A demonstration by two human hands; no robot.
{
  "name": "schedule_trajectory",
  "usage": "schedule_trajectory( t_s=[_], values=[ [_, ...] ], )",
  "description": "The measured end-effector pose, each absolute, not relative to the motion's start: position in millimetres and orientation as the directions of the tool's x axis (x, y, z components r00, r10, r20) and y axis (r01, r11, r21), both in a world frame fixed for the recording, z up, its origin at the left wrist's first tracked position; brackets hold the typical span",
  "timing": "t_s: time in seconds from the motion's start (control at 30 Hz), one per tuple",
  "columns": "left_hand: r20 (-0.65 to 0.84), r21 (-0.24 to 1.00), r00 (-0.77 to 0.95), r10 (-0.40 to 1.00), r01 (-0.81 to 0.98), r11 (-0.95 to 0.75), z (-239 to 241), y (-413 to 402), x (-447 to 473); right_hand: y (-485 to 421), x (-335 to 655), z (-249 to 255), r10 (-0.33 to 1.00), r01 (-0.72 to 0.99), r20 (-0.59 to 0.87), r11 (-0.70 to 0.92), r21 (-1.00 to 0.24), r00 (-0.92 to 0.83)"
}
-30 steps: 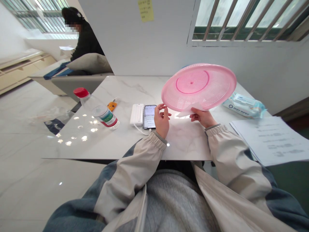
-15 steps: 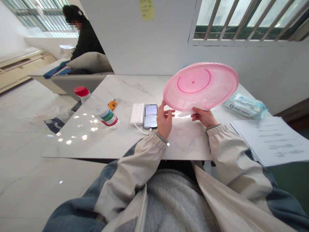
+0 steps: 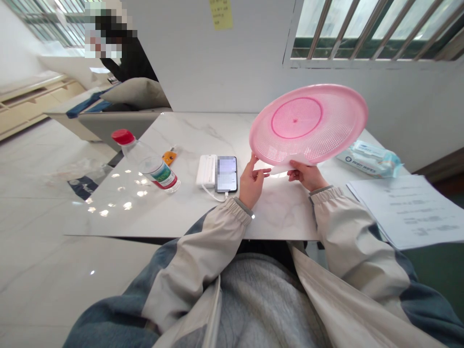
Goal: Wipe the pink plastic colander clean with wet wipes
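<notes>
The left hand (image 3: 251, 184) is held with fingers (image 3: 261, 170) spread, one fingertip touching the rim of a pink basket (image 3: 308, 123), which is pinched together with a white sheet (image 3: 290, 165) by the right hand (image 3: 307, 175) and tilted above the surface (image 3: 279, 212); a phone (image 3: 226, 174), power bank (image 3: 206, 170), bottle (image 3: 152, 169) and wipes packet (image 3: 369, 159) are placed beyond.

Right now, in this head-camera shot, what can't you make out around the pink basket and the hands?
Head view only:
- The phone: its screen is pixelated, so nothing on it reads.
- The printed sheets: the text is too small and blurred, and the right edge cuts them off.
- The pale sheet: the pink plastic basket hides its upper part, so what it is stays unclear.
- The right hand: the sheet hides how its fingertips grip.
</notes>
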State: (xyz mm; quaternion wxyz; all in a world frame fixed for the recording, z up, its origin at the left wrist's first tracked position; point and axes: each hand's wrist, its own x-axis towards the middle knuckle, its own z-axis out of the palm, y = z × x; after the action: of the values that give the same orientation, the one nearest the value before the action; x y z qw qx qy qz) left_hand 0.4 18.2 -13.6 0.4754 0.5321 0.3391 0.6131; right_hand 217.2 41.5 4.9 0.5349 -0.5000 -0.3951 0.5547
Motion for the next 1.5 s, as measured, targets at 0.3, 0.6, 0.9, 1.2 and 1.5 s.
schedule_trajectory(
  t_s=[0.3, 0.6, 0.9, 1.2, 1.5],
  values=[
    [0.265, 0.943, 0.088, 0.960, -0.230, -0.240, -6, 12, 0, 42, 218, 3, 0.992, -0.214, -0.114, -0.101, -0.972, 0.048],
    [0.243, 0.943, 0.139, 0.960, -0.265, -0.201, -1, 10, 0, 41, 217, 4, 0.992, -0.210, -0.106, -0.091, -0.973, 0.061],
    [0.244, 0.954, 0.196, 0.950, -0.226, -0.199, -3, 9, 0, 41, 217, 3, 0.993, -0.180, -0.087, -0.071, -0.981, 0.081],
    [0.198, 0.960, 0.085, 0.977, -0.219, -0.176, -13, 17, 0, 44, 218, 0, 0.988, -0.165, -0.082, -0.060, -0.984, 0.134],
    [0.344, 0.917, -0.171, 0.923, -0.149, -0.369, -2, 18, -6, 47, 221, -4, 0.986, -0.145, -0.050, -0.027, -0.989, 0.159]
  ],
)
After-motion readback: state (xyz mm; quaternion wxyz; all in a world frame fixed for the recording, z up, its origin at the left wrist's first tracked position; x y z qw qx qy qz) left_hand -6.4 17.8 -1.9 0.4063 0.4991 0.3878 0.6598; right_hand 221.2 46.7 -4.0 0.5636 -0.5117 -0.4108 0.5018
